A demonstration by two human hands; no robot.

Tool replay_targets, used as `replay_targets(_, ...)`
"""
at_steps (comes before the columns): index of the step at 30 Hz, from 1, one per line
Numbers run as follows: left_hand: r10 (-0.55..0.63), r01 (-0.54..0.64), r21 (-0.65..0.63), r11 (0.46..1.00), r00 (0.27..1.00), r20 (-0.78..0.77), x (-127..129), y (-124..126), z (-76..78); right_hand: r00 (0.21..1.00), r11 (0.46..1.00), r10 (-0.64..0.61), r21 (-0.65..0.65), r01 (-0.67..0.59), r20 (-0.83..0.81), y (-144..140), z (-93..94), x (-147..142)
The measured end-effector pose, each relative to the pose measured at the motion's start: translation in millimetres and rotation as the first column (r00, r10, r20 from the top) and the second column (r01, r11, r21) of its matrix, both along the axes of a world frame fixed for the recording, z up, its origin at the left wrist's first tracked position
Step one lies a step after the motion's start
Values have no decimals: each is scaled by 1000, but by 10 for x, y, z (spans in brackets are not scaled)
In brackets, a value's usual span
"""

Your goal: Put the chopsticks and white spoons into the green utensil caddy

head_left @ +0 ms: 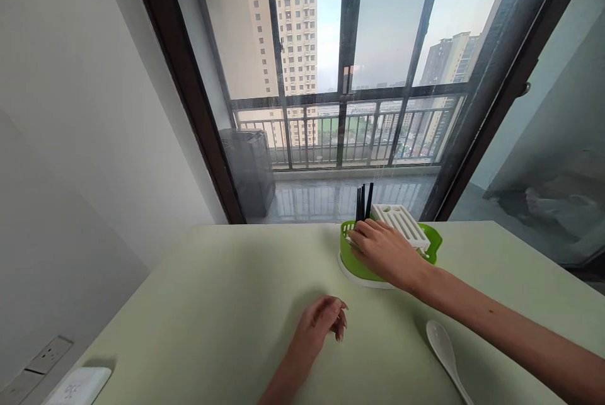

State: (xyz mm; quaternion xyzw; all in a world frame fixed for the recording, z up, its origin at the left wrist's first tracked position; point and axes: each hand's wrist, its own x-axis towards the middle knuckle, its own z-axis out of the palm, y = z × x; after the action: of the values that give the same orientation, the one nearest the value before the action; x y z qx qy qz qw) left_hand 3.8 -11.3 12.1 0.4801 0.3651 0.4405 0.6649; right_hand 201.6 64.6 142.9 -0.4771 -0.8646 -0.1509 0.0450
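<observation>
My right hand (382,247) reaches over the front of a green utensil holder (352,263) with a white base. Its fingers are bent down at the left compartment, and their tips are hidden. A bit of something white shows beneath them; I cannot make out what it is. Several black chopsticks (363,202) stand upright just behind these fingers. My left hand (321,320) hangs loosely curled over the table in front of the holder, with nothing in it. Below my right forearm lies a white spoon (442,345), its bowl pointing away from me.
A white slotted rack (401,225) sits tilted on the holder's right part. The pale green table (212,304) ends at a glass door behind the holder. A white device (78,386) lies at the near left corner, by a wall socket (50,354).
</observation>
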Motion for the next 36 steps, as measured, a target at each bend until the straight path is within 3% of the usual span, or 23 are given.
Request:
replay_targets(10,2,-3,-19,1000,1000,-17,1,-17,33,993,993,0,-118,-13,-116,105,-40,36)
replay_targets(19,15,-16,-22,1000,1000,-20,11,-10,35,982,951,-104,-306,52,-156,317,101,-53)
replay_targets(31,-2,1,-38,999,1000,-24,1,-30,89,964,943,-170,-318,99,-206,378,182,-12)
replay_targets(36,8,-9,-35,999,1000,-19,1,-27,58,981,956,-106,-289,56,-160,273,213,70)
